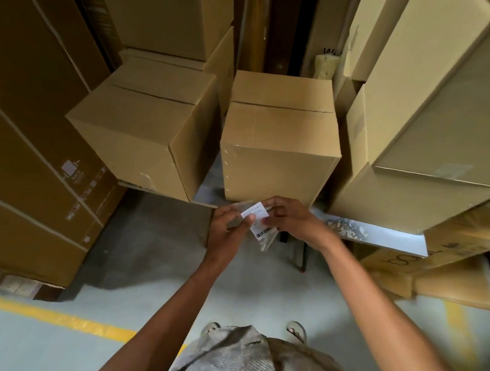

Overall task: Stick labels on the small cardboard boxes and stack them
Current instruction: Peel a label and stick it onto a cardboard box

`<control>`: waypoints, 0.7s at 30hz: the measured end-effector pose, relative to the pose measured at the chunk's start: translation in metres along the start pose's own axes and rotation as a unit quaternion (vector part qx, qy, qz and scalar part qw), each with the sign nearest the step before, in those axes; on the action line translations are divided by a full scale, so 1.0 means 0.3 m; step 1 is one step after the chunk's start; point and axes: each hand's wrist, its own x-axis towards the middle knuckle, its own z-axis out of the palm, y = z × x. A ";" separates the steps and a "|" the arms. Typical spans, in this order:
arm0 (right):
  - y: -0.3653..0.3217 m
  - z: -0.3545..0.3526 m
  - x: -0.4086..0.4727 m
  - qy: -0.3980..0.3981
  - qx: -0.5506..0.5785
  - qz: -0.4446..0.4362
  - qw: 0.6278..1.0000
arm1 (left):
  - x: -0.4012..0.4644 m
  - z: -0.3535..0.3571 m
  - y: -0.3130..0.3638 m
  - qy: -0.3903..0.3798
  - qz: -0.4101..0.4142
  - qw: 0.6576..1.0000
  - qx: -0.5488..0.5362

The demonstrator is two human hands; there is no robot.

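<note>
Setting: storeroom aisle, grey floor (146,253) with a yellow line (51,314) across the lower left; tall stacked cartons fill the left and right edges of the frame.

Counter (383,234): pale metal shelf-like top, centre to right, carrying the boxes; some crumbled debris lies on its bare part at right.

Big cartons (446,100), upper right: large, closed, contents hidden. Likely heavy; not part of this step.

Left box (144,126), centre left: closed, flaps meeting along a seam, contents not visible.

Middle box (278,140), centre of frame, at the counter's near edge: closed, taped corners, top and front faces bare, no label seen on it. Contents hidden. Judged stiff corrugated board, moderate in weight for its size; best taken by two opposite sides or under the bottom edge for stacking. The flat front face looks the ready place for a label.

Flattened card (446,276), lower right, under the counter: loose sheets, some with printed lettering.

Label (256,219), just below the middle box's front face, held in the air between both hands: small white slip with print and a barcode, with a clear film or backing hanging beneath. Judged very light, limp, tacky once peeled; handle by the edges only.

Left hand (229,223): fingers pinching the label's left edge.

Right hand (285,218): fingers pinching the right edge, apparently at the backing.
</note>
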 end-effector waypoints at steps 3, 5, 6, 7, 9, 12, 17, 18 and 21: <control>0.028 -0.024 -0.029 0.086 -0.021 -0.008 0.996 | -0.016 0.055 0.058 -0.008 -0.002 1.000 -0.009; 0.050 -0.049 -0.060 0.135 -0.003 0.003 0.991 | -0.020 0.089 0.079 -0.023 0.014 1.000 -0.012; 0.062 -0.063 -0.080 0.158 0.016 0.012 0.987 | -0.024 0.105 0.082 -0.040 0.029 0.999 -0.006; 0.074 -0.079 -0.105 0.185 0.040 0.023 0.982 | -0.030 0.127 0.082 -0.059 0.031 0.998 -0.009; 0.102 -0.116 -0.159 0.245 0.087 0.050 0.964 | -0.045 0.170 0.069 -0.093 0.001 0.996 -0.007; 0.175 -0.202 -0.246 0.318 0.141 0.072 0.935 | -0.073 0.252 0.059 -0.119 -0.032 0.992 0.006; 0.281 -0.357 -0.411 0.332 0.173 0.094 0.922 | -0.144 0.442 0.100 -0.227 -0.065 0.972 0.005; 0.300 -0.387 -0.443 0.337 0.181 0.093 0.919 | -0.158 0.490 0.105 -0.244 -0.064 0.968 0.010; 0.348 -0.480 -0.542 0.341 0.199 0.093 0.914 | -0.192 0.666 0.133 -0.278 -0.084 0.957 0.006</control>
